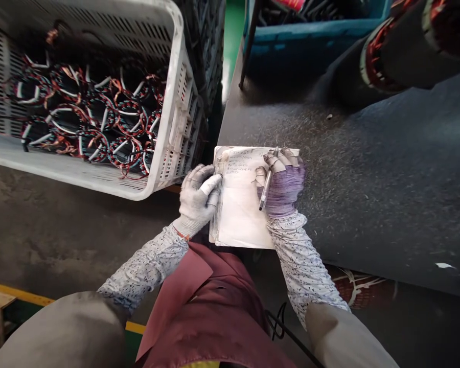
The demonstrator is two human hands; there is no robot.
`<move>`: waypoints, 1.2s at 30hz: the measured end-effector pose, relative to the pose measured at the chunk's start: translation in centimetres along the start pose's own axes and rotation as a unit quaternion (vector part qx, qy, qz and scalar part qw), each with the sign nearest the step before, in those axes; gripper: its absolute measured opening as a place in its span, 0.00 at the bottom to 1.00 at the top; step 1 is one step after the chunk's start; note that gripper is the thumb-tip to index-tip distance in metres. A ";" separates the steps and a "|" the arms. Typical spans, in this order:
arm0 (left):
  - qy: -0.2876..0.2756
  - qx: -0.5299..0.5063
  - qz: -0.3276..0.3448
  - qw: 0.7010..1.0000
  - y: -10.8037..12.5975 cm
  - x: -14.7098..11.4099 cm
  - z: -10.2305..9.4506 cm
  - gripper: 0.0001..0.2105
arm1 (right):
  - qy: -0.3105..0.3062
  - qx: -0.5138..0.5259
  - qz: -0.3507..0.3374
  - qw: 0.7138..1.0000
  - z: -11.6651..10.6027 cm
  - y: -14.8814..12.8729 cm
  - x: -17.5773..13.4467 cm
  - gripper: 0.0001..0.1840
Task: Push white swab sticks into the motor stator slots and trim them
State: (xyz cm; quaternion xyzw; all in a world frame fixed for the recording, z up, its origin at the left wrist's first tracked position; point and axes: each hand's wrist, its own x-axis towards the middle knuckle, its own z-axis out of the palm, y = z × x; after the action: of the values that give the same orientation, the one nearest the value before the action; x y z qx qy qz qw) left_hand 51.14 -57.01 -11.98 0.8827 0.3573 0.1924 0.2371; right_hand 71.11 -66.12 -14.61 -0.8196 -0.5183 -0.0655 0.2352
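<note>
Partly filled: white paper notebook [239,209], at dark-grey surface [368,179] edge; handwritten lines [235,162] at its top, blank below. Purple-gloved right grip [283,179] over it clasps slim silver pen [266,190]; white-gloved left grip [198,197] touches its left edge, hold unclear.

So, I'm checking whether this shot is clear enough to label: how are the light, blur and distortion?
In the head view, the open notebook is brightly lit, its writing too small and soft to read; dark shadow lies beneath the blue bin; the white crate looks stretched toward the left edge.
</note>
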 end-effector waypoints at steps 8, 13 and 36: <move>-0.096 -0.043 0.002 0.994 -1.5 3.6 1.5 0.30 | -0.047 0.000 0.032 0.998 -0.2 -0.4 0.3 0.16; -0.076 -0.117 -0.046 0.989 -1.4 3.2 2.7 0.30 | -0.047 0.008 0.032 0.998 -0.3 -0.5 0.3 0.17; -0.089 -0.030 0.028 0.995 -1.4 1.8 2.6 0.17 | -0.020 0.033 0.038 0.999 -0.2 -0.2 0.4 0.16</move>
State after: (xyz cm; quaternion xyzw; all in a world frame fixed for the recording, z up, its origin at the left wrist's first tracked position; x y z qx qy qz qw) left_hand 52.92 -55.52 -14.58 0.8986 0.3038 0.1306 0.2884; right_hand 71.11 -65.78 -14.20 -0.8316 -0.4933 -0.0225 0.2542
